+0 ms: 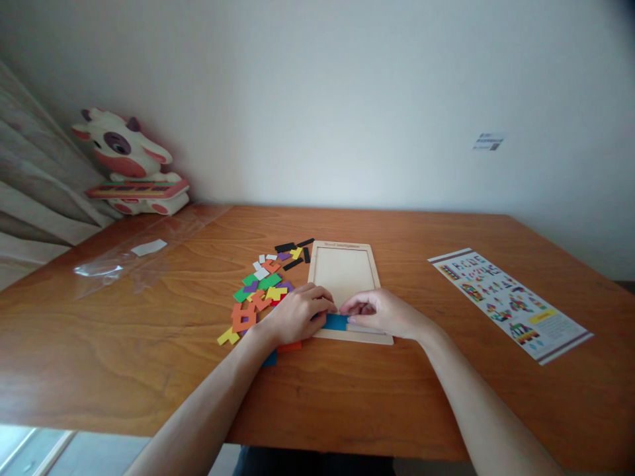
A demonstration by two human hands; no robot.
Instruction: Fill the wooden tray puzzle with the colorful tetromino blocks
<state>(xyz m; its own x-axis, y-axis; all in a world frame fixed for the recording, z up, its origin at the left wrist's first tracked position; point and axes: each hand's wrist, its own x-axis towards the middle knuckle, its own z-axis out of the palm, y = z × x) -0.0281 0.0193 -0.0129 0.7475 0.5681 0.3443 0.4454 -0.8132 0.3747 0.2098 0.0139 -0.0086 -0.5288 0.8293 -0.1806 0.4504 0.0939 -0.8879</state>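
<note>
A shallow wooden puzzle tray (342, 271) lies in front of me, its bare base showing above my hands. In its near end lies a blue puzzle piece (336, 322). My left hand (301, 311) comes over the tray's left edge, fingers curled onto the left part of the blue piece. My right hand (384, 313) has its thumb and fingers drawn together at the piece's right end. Fingers cover part of the blue piece, so its full outline is hidden. Left of the tray spreads a pile of loose coloured puzzle pieces (270, 281), partly under my left wrist.
A printed pattern sheet (510, 301) lies to the right on the wooden table (407, 396). At the far left are a clear plastic bag (106, 271) with a white slip (149, 248) and a cow-shaped toy keyboard (133, 165). A wall (337, 119) rises behind the table.
</note>
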